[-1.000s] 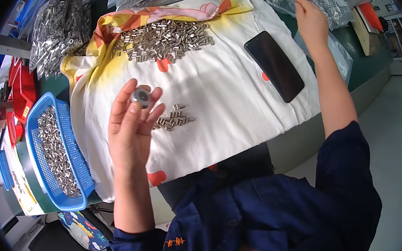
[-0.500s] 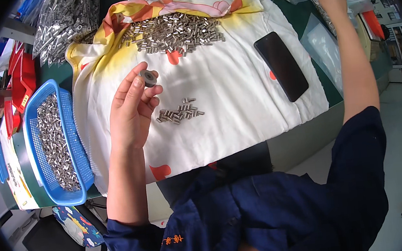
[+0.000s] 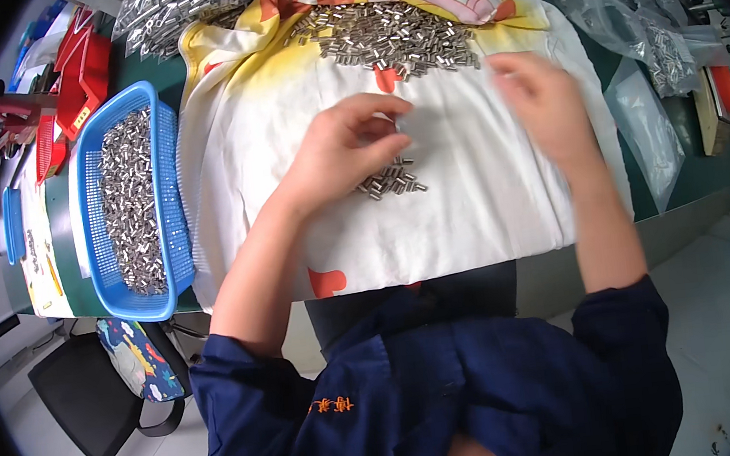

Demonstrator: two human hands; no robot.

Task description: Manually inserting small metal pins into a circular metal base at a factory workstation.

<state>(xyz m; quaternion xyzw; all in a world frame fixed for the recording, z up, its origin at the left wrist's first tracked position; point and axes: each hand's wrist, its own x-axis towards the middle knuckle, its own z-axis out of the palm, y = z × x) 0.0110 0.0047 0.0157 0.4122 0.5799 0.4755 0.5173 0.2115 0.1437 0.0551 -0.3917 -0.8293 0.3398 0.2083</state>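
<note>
Right hand (image 3: 544,111) moved inside edge of cloth (image 3: 487,206).

The cloth (image 3: 488,215) lay on the table (image 3: 693,153). On the cloth's far side sat the large pile of metal pieces (image 3: 398,36); the small pile (image 3: 396,180) lay nearer, before it. The basket (image 3: 167,173), containing further pieces (image 3: 131,199), stood left of the cloth. Bags (image 3: 178,12) lay behind the cloth; the flat bag (image 3: 649,136) lay right of it.
</note>
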